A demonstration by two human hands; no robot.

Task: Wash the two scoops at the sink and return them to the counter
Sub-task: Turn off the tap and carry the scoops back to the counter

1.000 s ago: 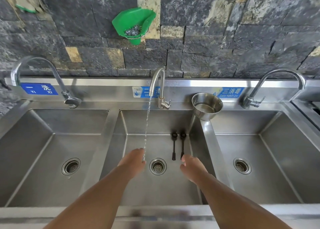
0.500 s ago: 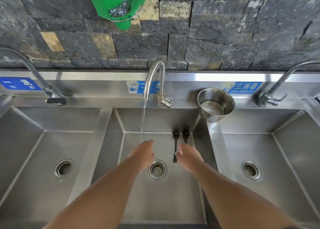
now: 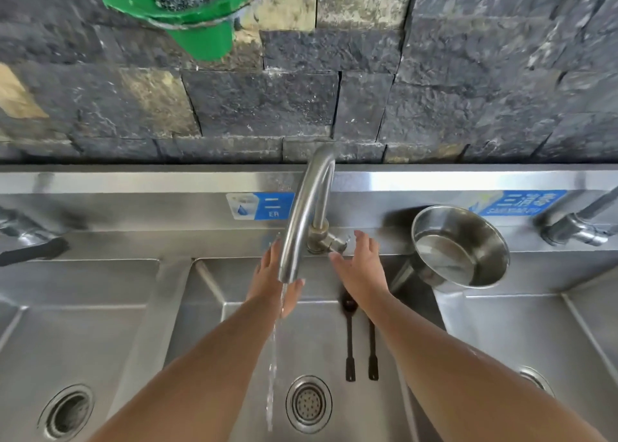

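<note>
A: Where do things stand?

B: The middle basin (image 3: 394,418) of the steel sink holds both scoops (image 3: 349,341), lying side by side on its floor right of the drain (image 3: 308,404), bowls toward the far wall. The tap (image 3: 306,217) runs a thin stream.

A: And the person's hands?

B: The left hand (image 3: 272,283) is spread open under the spout, in the water. The right hand (image 3: 361,267) is open too, fingers apart, near the tap lever (image 3: 334,242), gripping nothing.

A: What does the step need?

B: Probably a stronger flow first: nudge the lever gently, then lift the scoops by their handles into the stream.
</note>
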